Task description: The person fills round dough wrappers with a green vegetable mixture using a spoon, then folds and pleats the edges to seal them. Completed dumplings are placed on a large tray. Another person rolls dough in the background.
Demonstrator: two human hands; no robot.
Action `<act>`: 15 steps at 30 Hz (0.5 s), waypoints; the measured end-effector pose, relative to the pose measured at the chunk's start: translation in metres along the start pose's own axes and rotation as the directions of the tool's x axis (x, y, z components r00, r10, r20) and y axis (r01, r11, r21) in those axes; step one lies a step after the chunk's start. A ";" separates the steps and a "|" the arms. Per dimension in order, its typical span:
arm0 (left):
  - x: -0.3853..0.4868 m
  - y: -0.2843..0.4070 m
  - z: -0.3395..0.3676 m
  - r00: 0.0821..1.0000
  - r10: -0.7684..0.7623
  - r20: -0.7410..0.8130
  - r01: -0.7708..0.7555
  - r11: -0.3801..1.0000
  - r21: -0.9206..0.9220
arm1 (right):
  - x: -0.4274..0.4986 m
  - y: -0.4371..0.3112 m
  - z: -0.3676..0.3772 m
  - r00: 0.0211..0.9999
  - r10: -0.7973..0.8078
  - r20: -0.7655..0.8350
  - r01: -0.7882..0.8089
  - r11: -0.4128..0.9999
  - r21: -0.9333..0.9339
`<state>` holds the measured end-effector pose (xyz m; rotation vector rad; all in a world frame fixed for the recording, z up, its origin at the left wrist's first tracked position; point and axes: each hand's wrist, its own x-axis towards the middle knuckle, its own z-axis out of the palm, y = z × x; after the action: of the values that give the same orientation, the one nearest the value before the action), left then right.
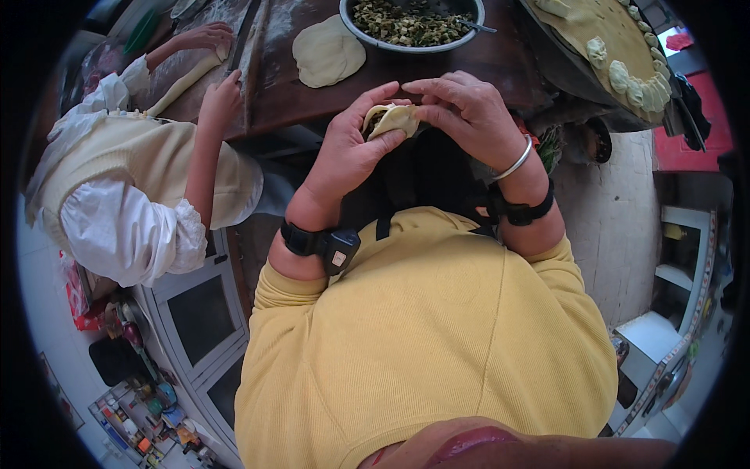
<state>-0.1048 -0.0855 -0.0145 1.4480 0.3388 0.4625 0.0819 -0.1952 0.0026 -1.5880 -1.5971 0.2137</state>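
A partly folded dumpling rests in my left hand, thumb along its near side. Dark green filling shows at its left end, where the wrapper gapes. The thumb and fingers of my right hand pinch the dumpling's right end. Both hands are in front of the table's near edge. Beyond them stands a metal bowl of chopped filling with a utensil handle over its right rim. Left of the bowl lies a stack of flat dough wrappers on the dark wooden table.
At left, a co-worker's hands are at a floured board, with a knife and a dough roll. A round tray at right bears several shaped dumplings along its edge. A glass-fronted cabinet stands behind at left.
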 end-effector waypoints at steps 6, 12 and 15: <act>0.014 0.010 -0.002 0.998 -0.030 0.057 0.026 0.997 0.076 | -0.006 0.001 0.018 1.000 -0.013 0.023 0.009 0.983 0.184; 0.019 0.019 0.008 0.998 -0.017 -0.056 0.006 0.983 -0.184 | -0.015 0.009 0.039 0.936 0.271 -0.224 -0.130 0.858 0.497; 0.018 0.004 0.035 0.987 0.007 -0.158 -0.082 0.877 -0.473 | -0.014 0.003 0.053 0.842 0.394 -0.369 -0.071 0.757 0.649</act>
<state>-0.0722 -0.1067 -0.0060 0.9389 0.2859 0.6467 0.0473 -0.1843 -0.0387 -1.1844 -0.7929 0.3946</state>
